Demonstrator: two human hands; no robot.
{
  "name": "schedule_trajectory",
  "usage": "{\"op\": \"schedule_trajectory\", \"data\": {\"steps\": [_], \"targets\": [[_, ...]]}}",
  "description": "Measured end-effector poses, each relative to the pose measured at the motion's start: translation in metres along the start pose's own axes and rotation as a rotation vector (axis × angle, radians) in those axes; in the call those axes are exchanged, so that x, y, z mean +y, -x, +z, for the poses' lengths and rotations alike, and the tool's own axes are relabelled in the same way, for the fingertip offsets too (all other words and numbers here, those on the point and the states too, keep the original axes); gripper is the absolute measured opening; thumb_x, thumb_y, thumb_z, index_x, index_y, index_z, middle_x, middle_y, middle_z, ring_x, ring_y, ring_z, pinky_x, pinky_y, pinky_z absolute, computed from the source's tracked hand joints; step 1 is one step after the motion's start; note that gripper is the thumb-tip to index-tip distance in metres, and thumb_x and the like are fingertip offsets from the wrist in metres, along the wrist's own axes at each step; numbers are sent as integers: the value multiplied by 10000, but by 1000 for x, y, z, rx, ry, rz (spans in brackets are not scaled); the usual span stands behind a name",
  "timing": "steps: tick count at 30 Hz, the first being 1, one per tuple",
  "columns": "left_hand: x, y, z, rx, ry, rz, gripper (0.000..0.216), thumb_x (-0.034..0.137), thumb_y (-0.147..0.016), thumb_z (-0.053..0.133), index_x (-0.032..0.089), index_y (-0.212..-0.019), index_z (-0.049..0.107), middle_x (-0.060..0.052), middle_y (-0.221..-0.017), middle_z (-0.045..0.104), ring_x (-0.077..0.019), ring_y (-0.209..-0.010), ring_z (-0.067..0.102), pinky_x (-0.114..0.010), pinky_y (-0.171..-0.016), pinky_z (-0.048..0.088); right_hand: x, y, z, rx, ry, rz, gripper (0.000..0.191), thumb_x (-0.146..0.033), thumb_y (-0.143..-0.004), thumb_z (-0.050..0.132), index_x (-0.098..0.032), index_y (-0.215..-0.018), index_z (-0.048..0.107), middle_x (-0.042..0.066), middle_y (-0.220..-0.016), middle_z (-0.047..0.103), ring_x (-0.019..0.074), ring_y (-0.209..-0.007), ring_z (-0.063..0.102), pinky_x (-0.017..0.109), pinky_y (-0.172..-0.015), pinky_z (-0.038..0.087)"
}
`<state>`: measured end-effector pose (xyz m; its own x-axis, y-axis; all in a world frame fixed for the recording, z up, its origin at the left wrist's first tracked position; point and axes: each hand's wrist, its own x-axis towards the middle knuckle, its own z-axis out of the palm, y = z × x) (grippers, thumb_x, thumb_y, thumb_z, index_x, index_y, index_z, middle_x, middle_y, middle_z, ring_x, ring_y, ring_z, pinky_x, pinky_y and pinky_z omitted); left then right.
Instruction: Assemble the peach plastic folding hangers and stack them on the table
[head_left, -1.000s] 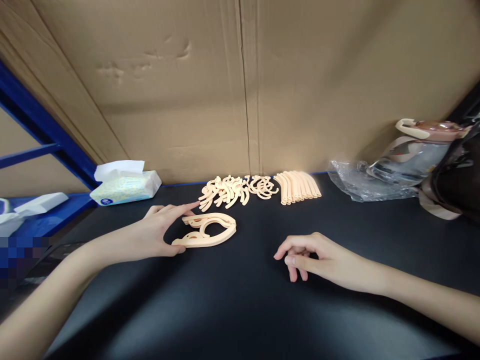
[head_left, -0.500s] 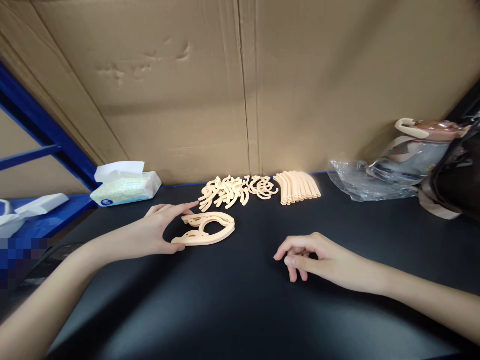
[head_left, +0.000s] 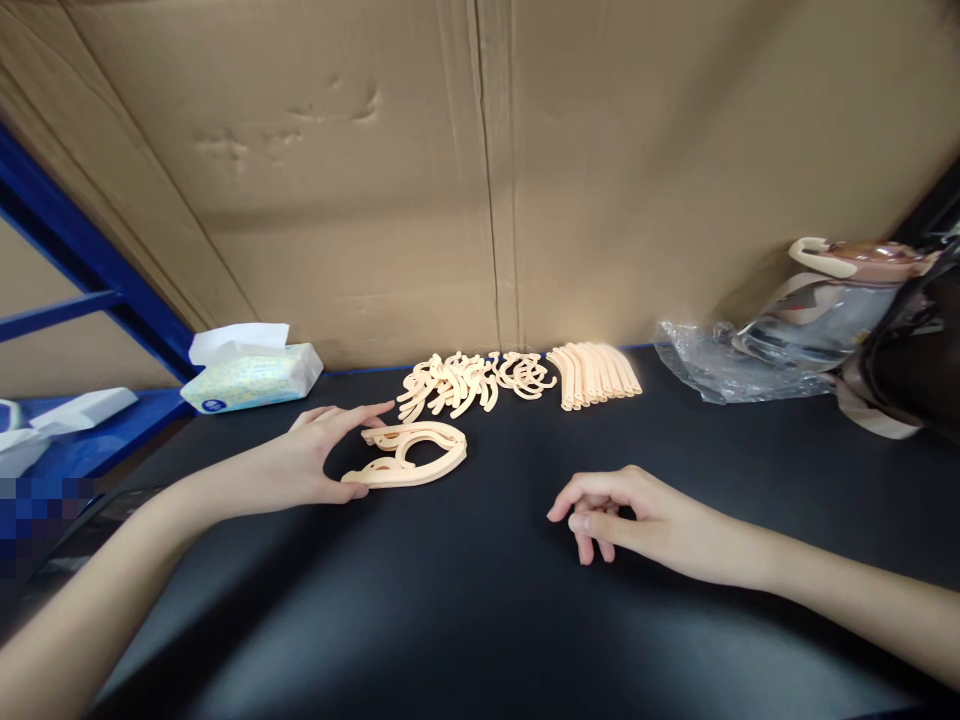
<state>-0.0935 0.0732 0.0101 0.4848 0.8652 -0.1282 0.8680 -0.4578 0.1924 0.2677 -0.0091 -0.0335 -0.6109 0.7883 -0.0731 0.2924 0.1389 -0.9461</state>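
Observation:
My left hand [head_left: 300, 462] lies on the black table top [head_left: 480, 600] and grips a folded peach plastic hanger [head_left: 409, 458]. Its thumb presses the near end while the index finger stretches over the far end. My right hand [head_left: 637, 520] rests on the table to the right, well apart from the hanger. Its fingers are loosely curled with the tips down and nothing in them. Behind the hanger lie a heap of curved peach hooks [head_left: 457, 382] and a neat row of peach bars [head_left: 596, 373].
A cardboard wall [head_left: 480, 170] closes the back. A tissue pack [head_left: 251, 372] sits at the back left beside a blue shelf frame [head_left: 90, 270]. At the back right are a crumpled clear plastic bag [head_left: 712, 365], a lidded jug [head_left: 832, 300] and a dark bag [head_left: 915, 360].
My left hand and the hanger have slid slightly left and toward the back. My right hand has stayed still.

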Motion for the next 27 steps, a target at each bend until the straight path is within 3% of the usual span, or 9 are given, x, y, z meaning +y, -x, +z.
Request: {"op": "schedule_trajectory", "data": {"steps": [27], "targets": [[-3, 0, 1, 17, -25, 34, 809, 430, -721, 623, 306, -1426, 245, -59, -1337, 497, -352, -1261, 358, -521, -1044, 269, 0, -1, 0, -1, 11, -1, 240, -349, -929, 484, -177, -1013, 628, 16, -715, 639, 123, -647, 576, 233, -608, 456]]}}
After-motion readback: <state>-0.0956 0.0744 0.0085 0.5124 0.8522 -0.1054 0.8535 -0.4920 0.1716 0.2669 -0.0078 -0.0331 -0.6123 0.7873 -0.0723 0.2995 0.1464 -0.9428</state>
